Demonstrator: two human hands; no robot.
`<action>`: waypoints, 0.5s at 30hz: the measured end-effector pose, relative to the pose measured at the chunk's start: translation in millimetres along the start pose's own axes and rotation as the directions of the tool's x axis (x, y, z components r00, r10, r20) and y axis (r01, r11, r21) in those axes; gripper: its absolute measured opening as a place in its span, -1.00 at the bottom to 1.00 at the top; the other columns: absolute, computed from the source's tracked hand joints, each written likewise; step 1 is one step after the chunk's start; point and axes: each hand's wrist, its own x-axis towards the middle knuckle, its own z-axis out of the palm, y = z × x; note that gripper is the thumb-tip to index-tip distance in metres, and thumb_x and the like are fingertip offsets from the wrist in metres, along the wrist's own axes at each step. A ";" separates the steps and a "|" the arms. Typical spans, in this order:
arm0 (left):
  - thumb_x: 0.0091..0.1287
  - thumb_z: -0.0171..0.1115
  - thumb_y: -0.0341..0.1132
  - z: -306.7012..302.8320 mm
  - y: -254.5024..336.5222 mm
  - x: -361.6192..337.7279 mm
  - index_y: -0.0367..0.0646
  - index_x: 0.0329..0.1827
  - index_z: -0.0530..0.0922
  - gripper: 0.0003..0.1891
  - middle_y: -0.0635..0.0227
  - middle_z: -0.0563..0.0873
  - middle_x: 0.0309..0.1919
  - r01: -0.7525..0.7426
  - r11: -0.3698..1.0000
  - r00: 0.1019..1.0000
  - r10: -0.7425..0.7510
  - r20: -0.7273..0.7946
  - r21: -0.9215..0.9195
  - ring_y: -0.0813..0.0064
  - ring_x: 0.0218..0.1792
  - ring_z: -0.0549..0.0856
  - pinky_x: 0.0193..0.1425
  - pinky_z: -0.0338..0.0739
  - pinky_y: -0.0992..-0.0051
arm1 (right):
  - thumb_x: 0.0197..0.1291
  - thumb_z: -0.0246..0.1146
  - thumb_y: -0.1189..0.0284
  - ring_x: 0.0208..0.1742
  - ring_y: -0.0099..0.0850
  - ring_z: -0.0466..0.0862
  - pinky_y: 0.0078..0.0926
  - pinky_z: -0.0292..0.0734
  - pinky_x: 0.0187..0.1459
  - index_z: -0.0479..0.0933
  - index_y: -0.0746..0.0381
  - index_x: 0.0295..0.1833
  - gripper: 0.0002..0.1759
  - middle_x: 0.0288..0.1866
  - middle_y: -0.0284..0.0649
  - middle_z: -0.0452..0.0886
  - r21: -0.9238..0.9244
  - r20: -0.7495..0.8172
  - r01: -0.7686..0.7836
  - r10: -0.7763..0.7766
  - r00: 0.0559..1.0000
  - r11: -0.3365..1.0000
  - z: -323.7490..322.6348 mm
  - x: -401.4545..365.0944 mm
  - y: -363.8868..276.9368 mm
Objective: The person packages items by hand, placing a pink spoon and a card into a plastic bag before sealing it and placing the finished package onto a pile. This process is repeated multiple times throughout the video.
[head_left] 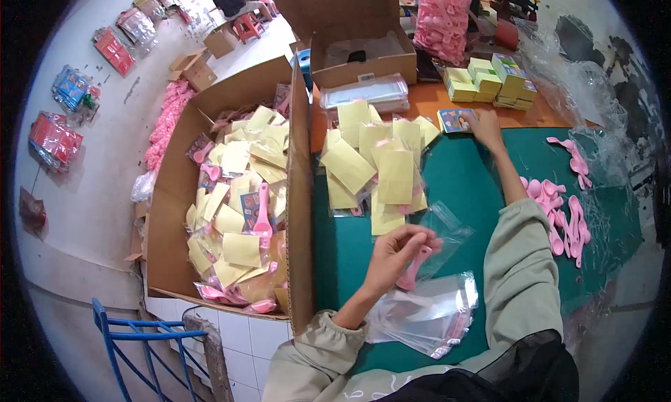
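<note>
My left hand [407, 252] is closed around a pink spoon [415, 269] and the edge of a clear plastic bag [447, 238], just above a fanned stack of empty clear bags [426, 311]. Farther up and to the right, my right hand [484, 128] touches a small stack of printed cards [456, 120] at the edge of the green mat; its fingertips are partly hidden. Packed bags with pale yellow cards [395, 175] lie in a pile beyond my left hand. Loose pink spoons [559, 210] lie right of my right forearm.
A large cardboard box [300, 192] full of packed bags stands on the left. Behind the mat are an open carton [363, 70], card stacks [489, 81] and a big bag of pink spoons [442, 21]. A person [234, 0] sits in the far background.
</note>
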 end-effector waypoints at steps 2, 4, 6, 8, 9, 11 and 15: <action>0.38 0.05 -0.41 0.3 3.1 -3.3 -0.35 -0.12 0.53 -0.83 0.15 0.69 -0.24 -0.020 1.000 0.999 0.019 -0.051 -0.011 0.43 -0.20 0.70 -0.11 0.61 0.53 | 0.14 0.21 0.22 -0.08 -0.05 0.55 -0.19 0.46 -0.05 0.56 0.32 -0.19 -0.65 -0.05 0.02 0.50 -0.083 -0.008 -0.099 0.099 0.995 0.992 8.0 3.3 -0.4; 0.38 0.06 -0.41 -0.7 3.4 -5.1 -0.35 -0.13 0.53 -0.83 0.15 0.69 -0.25 -0.037 0.999 0.997 0.036 -0.065 -0.006 0.43 -0.20 0.70 -0.12 0.61 0.54 | 0.13 0.22 0.28 -0.10 -0.04 0.57 -0.16 0.47 -0.09 0.53 0.32 -0.19 -0.70 -0.04 0.01 0.48 -0.010 -0.057 -0.144 0.144 0.988 0.989 0.9 1.7 -4.0; 0.39 0.05 -0.41 -1.5 3.0 -5.1 -0.35 -0.12 0.53 -0.83 0.16 0.69 -0.24 -0.017 0.999 0.999 0.016 -0.048 -0.031 0.44 -0.19 0.70 -0.10 0.60 0.56 | 0.12 0.22 0.35 -0.15 -0.02 0.58 -0.14 0.48 -0.14 0.51 0.32 -0.18 -0.74 -0.08 0.01 0.51 0.051 -0.113 -0.018 0.023 0.993 0.999 3.7 1.3 7.6; 0.39 0.05 -0.42 -2.1 4.3 -4.0 -0.37 -0.10 0.52 -0.82 0.19 0.67 -0.21 0.001 0.999 1.000 -0.002 -0.006 -0.053 0.45 -0.16 0.69 -0.08 0.58 0.59 | 0.12 0.21 0.41 -0.22 -0.06 0.60 -0.17 0.49 -0.22 0.48 0.32 -0.16 -0.78 -0.14 -0.02 0.55 0.201 -0.124 0.036 -0.011 0.992 0.979 5.4 -1.0 19.2; 0.39 0.05 -0.42 -2.1 3.9 -4.0 -0.37 -0.09 0.52 -0.82 0.20 0.67 -0.21 -0.005 0.999 1.000 0.005 -0.006 -0.045 0.45 -0.16 0.69 -0.08 0.58 0.59 | 0.14 0.20 0.44 -0.25 -0.11 0.62 -0.21 0.50 -0.28 0.48 0.32 -0.15 -0.80 -0.19 -0.04 0.57 0.319 -0.102 0.027 0.006 0.995 0.947 0.5 -1.9 19.3; 0.39 0.05 -0.43 -2.4 3.2 -5.2 -0.37 -0.08 0.52 -0.82 0.21 0.67 -0.21 -0.021 0.999 1.000 0.021 -0.013 -0.027 0.44 -0.16 0.69 -0.08 0.59 0.59 | 0.18 0.16 0.48 -0.34 -0.30 0.63 -0.38 0.49 -0.41 0.47 0.31 -0.13 -0.83 -0.28 -0.13 0.59 0.571 0.011 -0.005 -0.001 1.000 0.821 -29.9 -14.1 1.3; 0.38 0.05 -0.43 -0.6 6.0 -7.3 -0.37 -0.07 0.53 -0.81 0.19 0.68 -0.22 -0.068 0.997 0.997 0.068 -0.036 -0.020 0.44 -0.17 0.69 -0.09 0.59 0.56 | 0.23 0.13 0.53 -0.44 -0.62 0.54 -0.66 0.42 -0.54 0.46 0.31 -0.11 -0.86 -0.33 -0.30 0.57 0.821 0.125 0.001 -0.181 0.975 0.570 -140.0 -91.5 -63.8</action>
